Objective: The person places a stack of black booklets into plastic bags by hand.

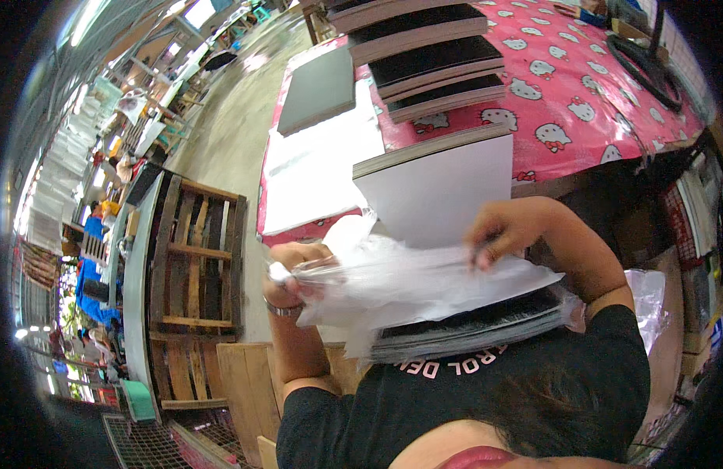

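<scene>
My left hand (295, 273), with a watch at the wrist, is closed on the bunched edge of a thin, translucent white plastic bag (432, 285). The plastic spreads rightward in front of my chest. Just above its right part is my right hand (502, 233), fingers bent and smeared by motion; whether they grip the plastic is not clear. Against my shirt, partly under the plastic, lies a stack of dark-topped sheets or boards (478, 320). Beyond my hands, a thick stack with a white face (443, 187) leans at the table's near edge.
A pink patterned cloth (549, 102) covers the table. Several black-topped stacks (435, 66) stand in a row on it. To their left are a grey board (318, 90) and white sheets (322, 172). Wooden pallets (197, 250) stand left. Crumpled clear plastic (646, 301) lies by my right elbow.
</scene>
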`<move>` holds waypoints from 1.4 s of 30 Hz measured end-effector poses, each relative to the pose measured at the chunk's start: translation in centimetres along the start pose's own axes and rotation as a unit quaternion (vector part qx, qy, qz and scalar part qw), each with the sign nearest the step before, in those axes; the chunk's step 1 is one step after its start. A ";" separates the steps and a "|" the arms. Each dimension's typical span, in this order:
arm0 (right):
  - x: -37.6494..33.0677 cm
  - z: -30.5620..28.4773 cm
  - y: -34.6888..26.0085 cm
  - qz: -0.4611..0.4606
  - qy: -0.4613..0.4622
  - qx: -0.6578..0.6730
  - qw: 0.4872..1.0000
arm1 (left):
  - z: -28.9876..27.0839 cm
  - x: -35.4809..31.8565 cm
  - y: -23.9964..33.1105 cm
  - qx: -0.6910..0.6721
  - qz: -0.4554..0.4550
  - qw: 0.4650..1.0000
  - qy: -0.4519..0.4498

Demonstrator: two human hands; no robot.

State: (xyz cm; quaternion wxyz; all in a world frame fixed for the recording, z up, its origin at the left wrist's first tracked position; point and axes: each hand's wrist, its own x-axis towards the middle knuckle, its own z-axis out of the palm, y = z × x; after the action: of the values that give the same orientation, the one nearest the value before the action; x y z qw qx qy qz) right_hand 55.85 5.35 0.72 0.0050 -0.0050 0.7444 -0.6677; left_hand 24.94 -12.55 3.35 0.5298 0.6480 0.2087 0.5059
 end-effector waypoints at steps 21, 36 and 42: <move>-5.0 -0.9 1.4 -0.050 0.313 0.261 0.912 | 0.8 -0.4 -4.2 0.061 -0.223 0.951 0.203; -5.2 -1.7 1.8 -0.124 0.340 0.250 0.898 | -1.0 -0.3 -6.8 -0.119 -0.116 0.948 0.271; -3.3 -1.5 1.0 -0.088 0.515 -0.154 0.839 | -2.1 2.9 -8.9 0.209 -0.056 0.860 0.461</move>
State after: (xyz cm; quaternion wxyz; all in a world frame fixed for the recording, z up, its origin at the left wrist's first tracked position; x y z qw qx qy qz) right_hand 59.09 7.04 -0.11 -0.4386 0.2731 0.7295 -0.4483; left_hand 26.66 -6.11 -3.58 0.2523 0.4233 0.5659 0.6609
